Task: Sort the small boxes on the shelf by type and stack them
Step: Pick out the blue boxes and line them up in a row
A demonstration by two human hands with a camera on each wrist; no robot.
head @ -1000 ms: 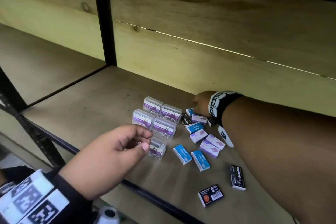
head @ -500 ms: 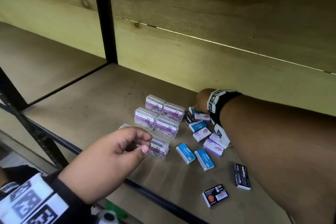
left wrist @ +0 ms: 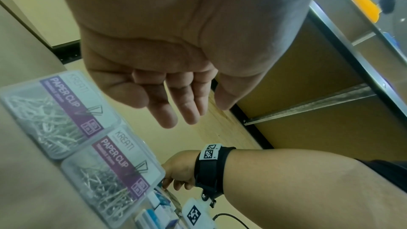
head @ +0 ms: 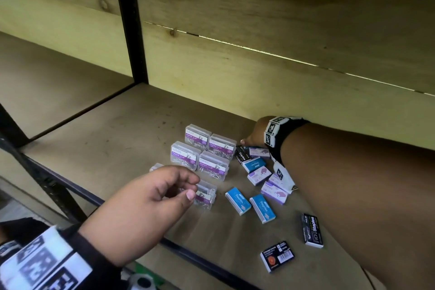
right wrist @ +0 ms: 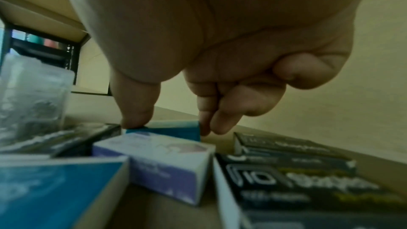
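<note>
Small boxes lie scattered on the wooden shelf (head: 117, 148). Clear paper clip boxes (head: 202, 150) sit in a square group, with another (head: 206, 195) nearer the front. Blue staples boxes (head: 237, 200), purple ones (head: 259, 174) and black ones (head: 312, 229) lie to their right. My left hand (head: 188, 186) hovers over the front clear box, its fingers loosely curled and empty; the left wrist view shows a bare palm (left wrist: 176, 107). My right hand (head: 247, 141) reaches to the back of the pile. There its thumb and fingers (right wrist: 169, 124) pinch a blue staples box (right wrist: 176, 131) by its ends.
The wooden back wall (head: 282, 77) stands close behind the right hand. A black upright post (head: 131, 30) divides the shelf at the left, and a black metal rail (head: 207, 263) runs along the front edge. Bare shelf board lies left of the clear boxes.
The right hand has stayed at the back of the pile and sunk a little lower over the blue box. The left hand hovers much as before.
</note>
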